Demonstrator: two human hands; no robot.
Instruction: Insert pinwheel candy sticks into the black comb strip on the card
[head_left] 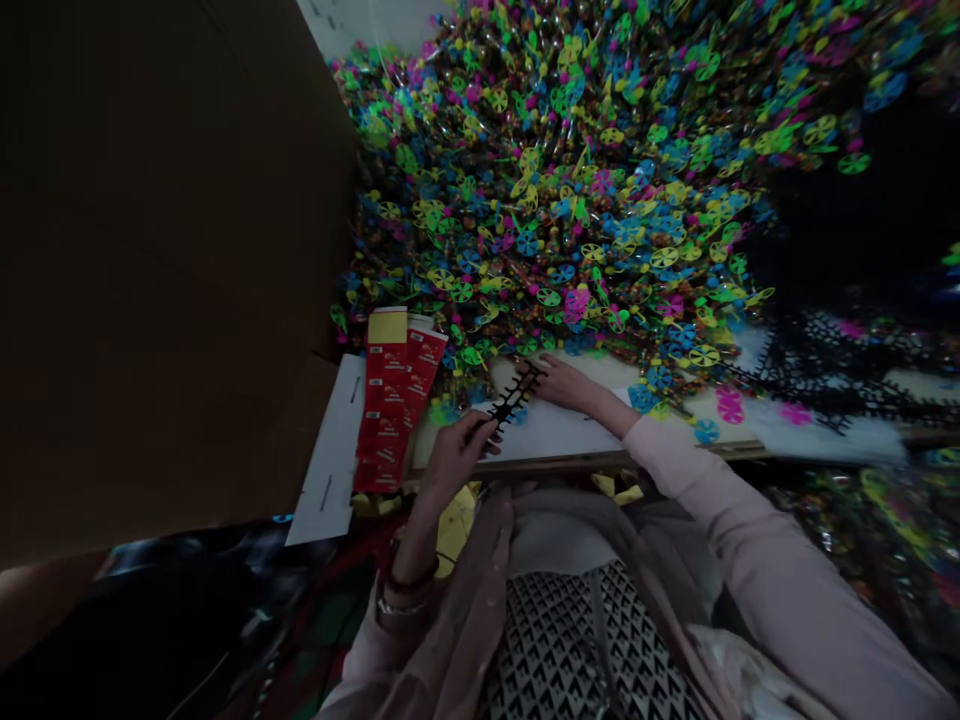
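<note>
Heaped plastic pinwheels [570, 200] cover the counter [540, 430]; the left hand [454, 458] and right hand [570, 385] hold a black lattice strip [514, 395], fingers [484, 430] clamped at its ends. It seems light, stiff, and best gripped there.

Left hand [454, 455], right hand [562, 385] on black plastic strip [514, 395], colourful pinwheels [555, 180] heaped beyond

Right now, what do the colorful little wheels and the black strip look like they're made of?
The little wheels look like thin plastic: bright, glossy colors and neat cut-out spokes. The black strip seems to be stiff plastic too, with a dull finish and regular notches, though the dim light makes that less certain.
</note>
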